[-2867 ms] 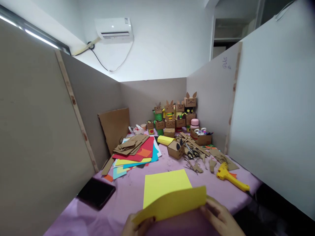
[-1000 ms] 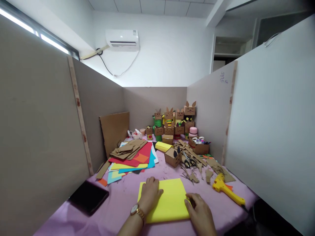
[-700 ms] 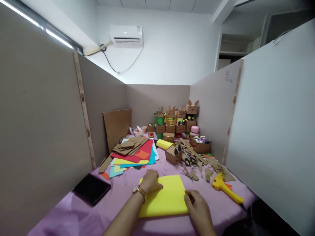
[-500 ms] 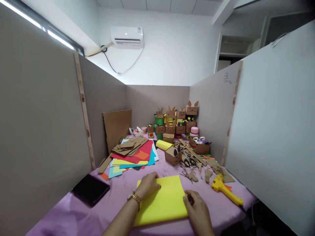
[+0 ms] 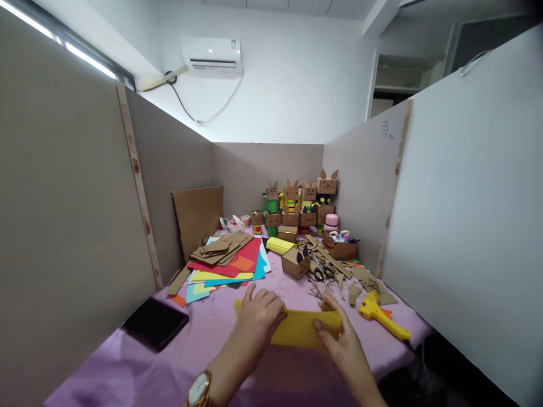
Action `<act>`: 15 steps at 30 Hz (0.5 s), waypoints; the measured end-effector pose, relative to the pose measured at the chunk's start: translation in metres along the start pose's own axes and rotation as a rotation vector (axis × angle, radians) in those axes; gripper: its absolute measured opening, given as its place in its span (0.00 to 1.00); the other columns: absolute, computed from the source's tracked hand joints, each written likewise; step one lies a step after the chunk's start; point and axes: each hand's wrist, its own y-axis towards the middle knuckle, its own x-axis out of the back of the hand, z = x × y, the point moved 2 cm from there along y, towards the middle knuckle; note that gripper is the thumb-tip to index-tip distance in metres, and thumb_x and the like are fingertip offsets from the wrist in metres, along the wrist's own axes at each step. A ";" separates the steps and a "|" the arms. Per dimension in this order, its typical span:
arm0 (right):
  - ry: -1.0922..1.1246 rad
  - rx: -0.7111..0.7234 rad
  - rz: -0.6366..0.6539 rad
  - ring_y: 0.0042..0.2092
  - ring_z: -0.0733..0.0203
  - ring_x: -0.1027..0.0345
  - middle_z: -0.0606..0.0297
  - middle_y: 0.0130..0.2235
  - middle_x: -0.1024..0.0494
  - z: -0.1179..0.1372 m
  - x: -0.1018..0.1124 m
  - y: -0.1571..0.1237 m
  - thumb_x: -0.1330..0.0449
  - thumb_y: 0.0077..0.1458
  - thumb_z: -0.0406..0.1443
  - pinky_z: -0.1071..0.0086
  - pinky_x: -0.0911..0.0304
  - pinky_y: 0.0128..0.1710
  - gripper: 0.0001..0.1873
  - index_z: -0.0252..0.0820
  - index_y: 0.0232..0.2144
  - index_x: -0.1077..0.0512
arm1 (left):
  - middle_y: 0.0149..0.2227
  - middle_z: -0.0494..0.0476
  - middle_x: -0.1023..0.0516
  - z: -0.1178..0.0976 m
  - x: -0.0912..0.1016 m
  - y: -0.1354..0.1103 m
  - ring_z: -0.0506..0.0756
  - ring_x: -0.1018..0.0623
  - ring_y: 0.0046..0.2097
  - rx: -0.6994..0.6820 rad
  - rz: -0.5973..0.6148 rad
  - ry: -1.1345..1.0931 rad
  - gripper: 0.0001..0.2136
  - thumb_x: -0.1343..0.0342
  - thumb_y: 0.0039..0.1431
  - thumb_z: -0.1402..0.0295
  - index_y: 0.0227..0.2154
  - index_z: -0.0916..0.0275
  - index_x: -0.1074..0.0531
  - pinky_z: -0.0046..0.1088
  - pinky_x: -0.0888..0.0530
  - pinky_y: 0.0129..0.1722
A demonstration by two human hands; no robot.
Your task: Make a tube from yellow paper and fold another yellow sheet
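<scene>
A folded yellow paper sheet (image 5: 303, 329) is lifted just above the purple table cover (image 5: 139, 367), tilted toward me. My left hand (image 5: 259, 316) grips its left end, fingers curled over the top edge. My right hand (image 5: 339, 339) pinches its right end, thumb on the near face. A gold watch sits on my left wrist.
A black tablet (image 5: 155, 322) lies at the left. Coloured paper sheets (image 5: 229, 265) with cardboard pieces lie behind, then a small cardboard box figure (image 5: 296, 262), scissors (image 5: 319, 272), cardboard scraps and a yellow glue gun (image 5: 379, 314) at the right. Cardboard figures (image 5: 297, 206) stand at the back. Partition walls enclose three sides.
The yellow sheet lay flat under both pressing hands; now both hands have lifted it off the table and hold it by its ends, showing a narrower band.
</scene>
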 end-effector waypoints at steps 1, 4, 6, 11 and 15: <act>0.038 -0.031 0.022 0.53 0.49 0.35 0.51 0.53 0.30 0.005 0.001 -0.005 0.40 0.47 0.49 0.64 0.34 0.47 0.32 0.38 0.50 0.36 | 0.33 0.53 0.23 -0.003 0.000 -0.005 0.56 0.28 0.40 0.005 0.004 0.000 0.06 0.49 0.57 0.74 0.28 0.59 0.29 0.48 0.48 0.56; 0.166 -0.123 0.108 0.42 0.48 0.27 0.53 0.41 0.21 0.015 0.006 -0.025 0.41 0.48 0.50 0.64 0.30 0.38 0.25 0.37 0.40 0.28 | 0.31 0.52 0.23 -0.008 0.005 -0.022 0.56 0.27 0.37 -0.005 0.019 -0.016 0.05 0.48 0.57 0.73 0.27 0.59 0.29 0.51 0.49 0.56; 0.252 -0.156 0.119 0.38 0.48 0.26 0.56 0.36 0.19 0.022 0.014 -0.038 0.40 0.47 0.50 0.65 0.30 0.34 0.23 0.38 0.37 0.26 | 0.32 0.51 0.23 -0.007 0.011 -0.036 0.55 0.26 0.38 -0.034 -0.016 -0.045 0.06 0.50 0.58 0.70 0.30 0.57 0.29 0.51 0.52 0.57; 0.347 -0.273 0.084 0.34 0.47 0.25 0.58 0.34 0.18 0.031 0.030 -0.061 0.36 0.43 0.51 0.65 0.30 0.28 0.23 0.40 0.35 0.26 | 0.56 0.63 0.36 0.016 0.015 -0.073 0.64 0.41 0.60 0.126 -0.527 -0.285 0.24 0.43 0.51 0.58 0.51 0.57 0.39 0.50 0.50 0.59; 0.430 -0.375 0.042 0.36 0.46 0.24 0.58 0.32 0.18 0.031 0.031 -0.071 0.35 0.38 0.53 0.63 0.30 0.30 0.24 0.42 0.32 0.26 | 0.57 0.69 0.37 0.026 -0.013 -0.090 0.67 0.39 0.60 0.449 -0.336 -0.975 0.43 0.41 0.44 0.51 0.58 0.61 0.55 0.47 0.39 0.56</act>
